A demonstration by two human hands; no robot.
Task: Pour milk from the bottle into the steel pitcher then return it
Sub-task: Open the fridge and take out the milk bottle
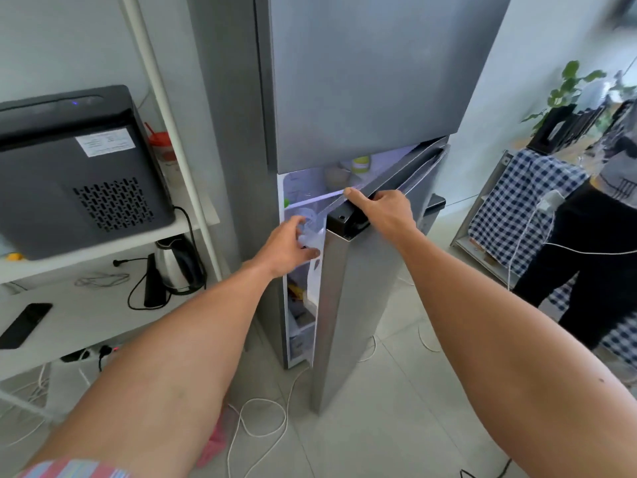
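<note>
While the right hand (375, 210) gripped the top edge of the lower fridge door (348, 305), holding it partly ajar at the middle of the frame, the left hand (289, 250) reached into the gap, its fingers curled round the pale bottle (310, 236) among the door shelves. Whether that bottle was going out or coming back could not be told; no steel pitcher appeared anywhere. Counted: one bottle in hand, two hands, one kettle (175, 265) at mid-left, one black appliance (76, 170) at upper left.

Left hand (287, 248) reaching, fingers curled, right hand (381, 210) gripping
</note>
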